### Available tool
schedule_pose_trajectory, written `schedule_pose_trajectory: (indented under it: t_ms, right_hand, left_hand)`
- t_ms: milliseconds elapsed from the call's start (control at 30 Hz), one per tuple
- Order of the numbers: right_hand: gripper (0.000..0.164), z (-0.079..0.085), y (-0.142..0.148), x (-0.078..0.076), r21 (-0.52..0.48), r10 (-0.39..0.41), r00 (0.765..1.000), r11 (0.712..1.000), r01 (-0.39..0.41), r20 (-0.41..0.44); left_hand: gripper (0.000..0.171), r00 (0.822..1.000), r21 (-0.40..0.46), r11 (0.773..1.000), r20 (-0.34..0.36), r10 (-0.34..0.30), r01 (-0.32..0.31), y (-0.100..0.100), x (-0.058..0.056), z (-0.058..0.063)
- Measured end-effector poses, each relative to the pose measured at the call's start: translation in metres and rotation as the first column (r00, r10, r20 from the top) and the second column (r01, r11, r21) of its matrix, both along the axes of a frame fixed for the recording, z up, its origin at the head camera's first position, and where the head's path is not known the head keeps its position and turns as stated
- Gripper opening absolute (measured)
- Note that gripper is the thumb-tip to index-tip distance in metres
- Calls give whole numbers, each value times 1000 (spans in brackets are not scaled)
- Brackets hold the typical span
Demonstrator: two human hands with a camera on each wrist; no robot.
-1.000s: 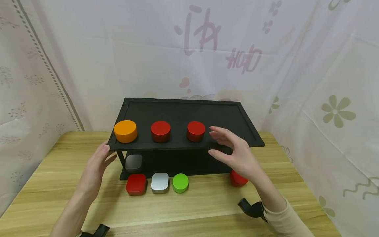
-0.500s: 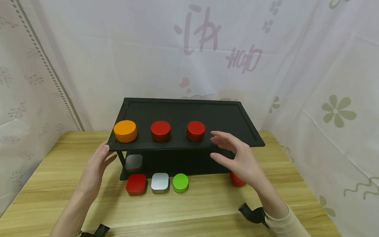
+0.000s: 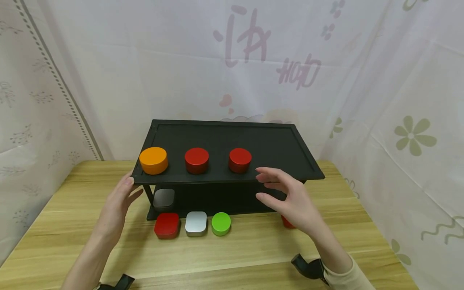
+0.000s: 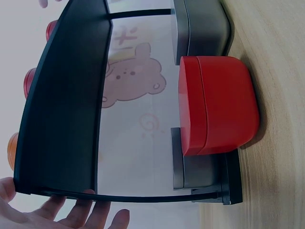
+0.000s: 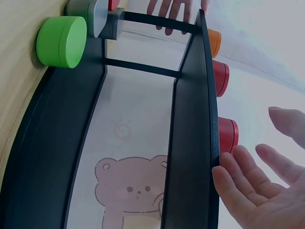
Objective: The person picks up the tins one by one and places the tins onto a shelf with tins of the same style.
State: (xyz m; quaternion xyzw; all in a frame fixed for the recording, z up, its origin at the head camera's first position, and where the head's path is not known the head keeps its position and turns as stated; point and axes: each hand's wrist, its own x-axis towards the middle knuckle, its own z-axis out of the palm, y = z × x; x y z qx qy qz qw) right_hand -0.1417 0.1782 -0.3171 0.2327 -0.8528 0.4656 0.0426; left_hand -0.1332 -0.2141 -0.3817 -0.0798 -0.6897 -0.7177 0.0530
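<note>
My left hand [image 3: 113,209] rests against the left front corner of a black two-tier shelf [image 3: 224,139], its fingers fairly straight along the end frame in the left wrist view. My right hand [image 3: 290,197] holds nothing. Its fingers are spread and gently bent at the front edge, right of a round red tin [image 3: 239,161]. In the right wrist view, its fingertips are close to the shelf edge and that tin; contact is unclear. Another round red tin [image 3: 197,161] and an orange round tin [image 3: 154,161] stand left of it on the top tier.
A grey square tin [image 3: 164,200] sits on the lower tier. In front are a red square tin [image 3: 166,226], a silver square tin [image 3: 196,224] and a green round tin [image 3: 221,224]. My right wrist mostly hides a red thing [image 3: 287,222] on the wooden table [image 3: 232,262].
My right hand has lowered slightly toward the shelf's front edge, covering more of the red thing below it. The left hand and the tins have stayed put.
</note>
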Motion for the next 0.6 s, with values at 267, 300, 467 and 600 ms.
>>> schedule_pose_trajectory:
  t_ms: [267, 300, 467, 600]
  right_hand:
    - [47, -6, -2, 2, -16, 13, 1000, 1000, -12, 13]
    - [46, -7, -3, 2, -19, 14, 1000, 1000, -14, 13]
    - [45, -12, -6, 3, -23, 26, 1000, 999, -26, 16]
    - [43, -16, -9, 3, -16, 35, 999, 999, -35, 19]
  left_hand:
    - [45, 1000, 3, 1000, -2, 3, -3, 0, 0, 0]
    - [45, 1000, 3, 1000, -3, 2, -2, 0, 0, 0]
    - [45, 1000, -6, 1000, -3, 0, 0, 0, 0, 0]
    - [45, 1000, -14, 1000, -1, 2, -2, 0, 0, 0]
